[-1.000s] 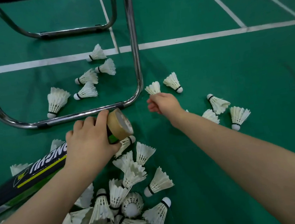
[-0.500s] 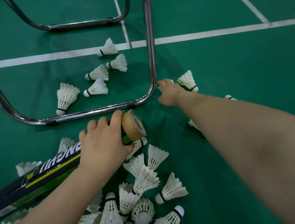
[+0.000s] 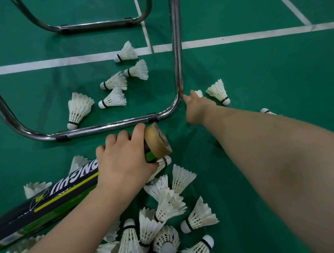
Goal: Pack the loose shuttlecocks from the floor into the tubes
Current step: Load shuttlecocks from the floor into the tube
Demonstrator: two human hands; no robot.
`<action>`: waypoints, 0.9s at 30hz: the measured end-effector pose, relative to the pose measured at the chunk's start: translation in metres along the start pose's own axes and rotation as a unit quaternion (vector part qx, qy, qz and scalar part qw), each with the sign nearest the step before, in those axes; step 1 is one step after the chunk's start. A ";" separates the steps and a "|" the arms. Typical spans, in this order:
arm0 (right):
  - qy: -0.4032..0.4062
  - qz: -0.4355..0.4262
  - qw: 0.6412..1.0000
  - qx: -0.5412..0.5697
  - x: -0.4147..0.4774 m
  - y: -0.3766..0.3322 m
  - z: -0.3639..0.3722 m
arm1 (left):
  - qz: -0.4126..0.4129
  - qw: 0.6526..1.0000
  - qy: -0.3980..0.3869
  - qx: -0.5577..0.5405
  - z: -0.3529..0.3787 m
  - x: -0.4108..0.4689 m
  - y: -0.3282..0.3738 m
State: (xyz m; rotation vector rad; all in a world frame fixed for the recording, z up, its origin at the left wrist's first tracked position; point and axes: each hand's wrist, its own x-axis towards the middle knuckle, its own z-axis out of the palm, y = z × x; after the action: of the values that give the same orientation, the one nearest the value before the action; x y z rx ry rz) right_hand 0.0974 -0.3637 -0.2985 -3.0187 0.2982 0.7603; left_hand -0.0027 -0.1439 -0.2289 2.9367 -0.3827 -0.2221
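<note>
nearest me a heap of shuttlecocks (image 3: 169,205) is lying on the green floor (image 3: 259,70). my left hand (image 3: 124,160) is wrapping round the tube (image 3: 46,204) near its capped end, just above the heap. farther out my right hand (image 3: 196,107) is reaching to a shuttlecock (image 3: 199,92) beside the chair leg (image 3: 178,62); its fingers are hidden, so i cannot tell its grip.

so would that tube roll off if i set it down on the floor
Likely yes: the tube is round and the floor looks smooth, though the shuttlecocks heaped beside it might block it. It seems stiff and light, since the left hand grips it near one end and it shows no sag.
</note>
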 end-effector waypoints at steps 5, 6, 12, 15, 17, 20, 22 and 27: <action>0.098 0.002 0.994 -0.039 -0.007 -0.002 -0.002 | -0.004 1.000 0.004 0.001 0.001 0.001 -0.001; 0.091 0.006 0.994 -0.052 -0.010 -0.001 -0.002 | -0.005 1.000 0.005 0.004 0.001 0.001 -0.001; 0.160 0.013 0.985 -0.070 -0.030 0.014 0.009 | -0.011 1.000 0.011 0.012 -0.005 0.004 -0.004; 0.236 0.051 0.939 0.246 -0.060 0.010 0.010 | -0.014 1.000 0.010 0.009 -0.005 0.005 -0.005; 0.244 0.026 0.844 0.477 -0.087 0.006 0.005 | -0.013 1.000 0.003 0.006 -0.004 0.004 -0.004; 0.255 -0.046 0.801 0.539 -0.123 -0.007 -0.002 | -0.009 1.000 -0.004 0.005 -0.002 0.004 0.000; 0.240 -0.077 0.815 0.522 -0.133 -0.017 0.001 | -0.010 1.000 -0.004 0.004 -0.001 0.004 0.004; 0.227 -0.062 0.811 0.535 -0.136 -0.028 0.005 | -0.012 1.000 -0.001 0.011 -0.004 0.001 0.008</action>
State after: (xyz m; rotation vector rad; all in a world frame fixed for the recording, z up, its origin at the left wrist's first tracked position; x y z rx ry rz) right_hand -0.0172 -0.3117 -0.2394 -2.0181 0.3584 -0.1752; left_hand -0.0030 -0.1509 -0.2238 2.9644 -0.3514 -0.2260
